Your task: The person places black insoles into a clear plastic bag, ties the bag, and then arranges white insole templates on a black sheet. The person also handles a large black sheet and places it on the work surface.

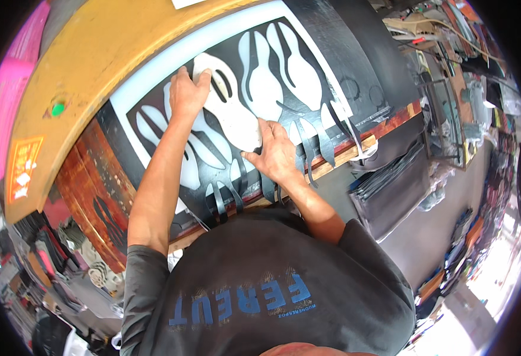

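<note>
A long white template point(236, 118) with a dark slot in its upper half lies slantwise on a black sheet point(232, 52). My left hand point(188, 92) grips its far end, the thumb over the edge near the slot. My right hand point(276, 155) holds the near end, thumb and fingers on either side of the rounded tip. Cut-outs of a like curved shape point(265, 89) run through the black sheet on both sides, showing the white board point(153, 58) beneath. Narrow black strips point(324, 142) hang over the front edge near my right hand.
A large yellow machine body point(64, 71) with a green button point(58, 109) curves round the far left. Worn reddish wood point(88, 184) edges the bench, with loose black strips on it. A stack of dark sheets point(391, 172) stands at the right, near cluttered shelves.
</note>
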A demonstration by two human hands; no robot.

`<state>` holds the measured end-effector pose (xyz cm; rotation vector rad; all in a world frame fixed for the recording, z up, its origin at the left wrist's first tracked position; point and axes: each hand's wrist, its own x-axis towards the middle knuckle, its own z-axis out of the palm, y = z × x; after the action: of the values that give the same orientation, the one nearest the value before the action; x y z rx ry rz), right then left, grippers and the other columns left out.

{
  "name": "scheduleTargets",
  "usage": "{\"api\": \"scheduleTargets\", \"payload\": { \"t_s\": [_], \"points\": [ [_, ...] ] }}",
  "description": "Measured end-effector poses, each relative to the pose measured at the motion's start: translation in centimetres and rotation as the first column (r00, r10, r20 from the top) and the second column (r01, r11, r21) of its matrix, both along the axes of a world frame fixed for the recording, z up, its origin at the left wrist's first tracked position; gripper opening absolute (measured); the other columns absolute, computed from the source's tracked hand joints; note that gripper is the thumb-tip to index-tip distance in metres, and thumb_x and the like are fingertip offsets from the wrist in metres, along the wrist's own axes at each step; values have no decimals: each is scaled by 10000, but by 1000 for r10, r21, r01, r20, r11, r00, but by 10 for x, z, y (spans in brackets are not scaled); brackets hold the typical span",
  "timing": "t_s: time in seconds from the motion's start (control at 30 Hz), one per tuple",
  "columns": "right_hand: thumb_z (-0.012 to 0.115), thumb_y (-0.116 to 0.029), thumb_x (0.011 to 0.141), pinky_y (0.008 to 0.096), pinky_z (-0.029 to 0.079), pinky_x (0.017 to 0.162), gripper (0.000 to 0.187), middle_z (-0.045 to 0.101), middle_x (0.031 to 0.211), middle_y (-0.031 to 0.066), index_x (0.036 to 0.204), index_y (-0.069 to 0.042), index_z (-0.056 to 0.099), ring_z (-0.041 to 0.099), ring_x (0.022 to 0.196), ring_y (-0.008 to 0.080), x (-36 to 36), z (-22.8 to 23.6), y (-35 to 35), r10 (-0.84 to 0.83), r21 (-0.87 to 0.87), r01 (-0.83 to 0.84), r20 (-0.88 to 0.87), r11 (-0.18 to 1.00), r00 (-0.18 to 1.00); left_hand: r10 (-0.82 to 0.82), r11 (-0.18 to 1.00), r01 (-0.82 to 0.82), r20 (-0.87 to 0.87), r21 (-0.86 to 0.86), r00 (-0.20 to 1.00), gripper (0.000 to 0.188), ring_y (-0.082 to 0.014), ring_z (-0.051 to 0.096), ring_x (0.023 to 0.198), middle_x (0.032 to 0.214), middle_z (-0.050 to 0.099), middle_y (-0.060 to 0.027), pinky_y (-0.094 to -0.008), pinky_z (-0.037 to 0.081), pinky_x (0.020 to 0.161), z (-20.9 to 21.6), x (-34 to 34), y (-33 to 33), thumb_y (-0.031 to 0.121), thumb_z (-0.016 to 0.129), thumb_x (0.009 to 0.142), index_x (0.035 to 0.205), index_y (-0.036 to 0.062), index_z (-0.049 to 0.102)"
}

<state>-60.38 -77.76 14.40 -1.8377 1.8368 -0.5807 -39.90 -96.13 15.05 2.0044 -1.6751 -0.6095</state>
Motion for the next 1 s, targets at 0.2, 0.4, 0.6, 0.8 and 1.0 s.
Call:
{"api": "scheduleTargets", "payload": {
  "t_s": [0.2, 0.4, 0.6, 0.8, 1.0],
  "points": [
    [969, -321, 661, 483, 547, 971, 865, 642, 1244, 194, 1374, 6, 607, 632, 1147, 399, -1, -21, 3, -43, -177, 57, 82, 983, 996, -4, 979, -52, 278, 196, 961, 1099, -455, 510, 1370, 1464, 532, -294, -523, 465, 1119, 15, -55, -32, 665, 793, 784, 1509, -90, 457],
    [989, -324, 637, 473, 560, 956, 870, 659, 1233, 203, 1347, 3, 607, 658, 1126, 393, 0, -26, 1, -37, -183, 50, 76, 982, 996, 1, 986, -55, 324, 159, 946, 1107, -457, 512, 1352, 1432, 542, -290, -536, 453, 1113, 16, -59, -34, 599, 800, 763, 1546, -85, 419],
    [977, -329, 654, 481, 560, 933, 874, 651, 1220, 205, 1364, 6, 593, 647, 1111, 399, 2, -28, 0, -38, -209, 50, 63, 977, 997, -30, 996, 4, 292, 89, 956, 1042, -446, 527, 1293, 1362, 562, -278, -546, 457, 1046, 10, -64, -35, 579, 818, 741, 1469, -88, 484],
    [968, -324, 664, 486, 555, 939, 875, 648, 1217, 216, 1376, 6, 581, 644, 1107, 409, 3, -25, -1, -31, -188, 45, 73, 981, 997, -32, 992, 2, 233, 127, 972, 1054, -451, 519, 1297, 1382, 551, -287, -560, 448, 1054, 14, -64, -38, 564, 808, 751, 1505, -89, 466],
    [960, -316, 666, 479, 554, 959, 882, 645, 1232, 214, 1391, 5, 574, 640, 1129, 405, 2, -24, -6, -19, -220, 36, 81, 975, 997, -26, 993, -2, 247, 114, 969, 1100, -461, 502, 1329, 1397, 545, -293, -572, 431, 1081, 13, -58, -36, 581, 815, 762, 1541, -98, 440]
  ]
}}
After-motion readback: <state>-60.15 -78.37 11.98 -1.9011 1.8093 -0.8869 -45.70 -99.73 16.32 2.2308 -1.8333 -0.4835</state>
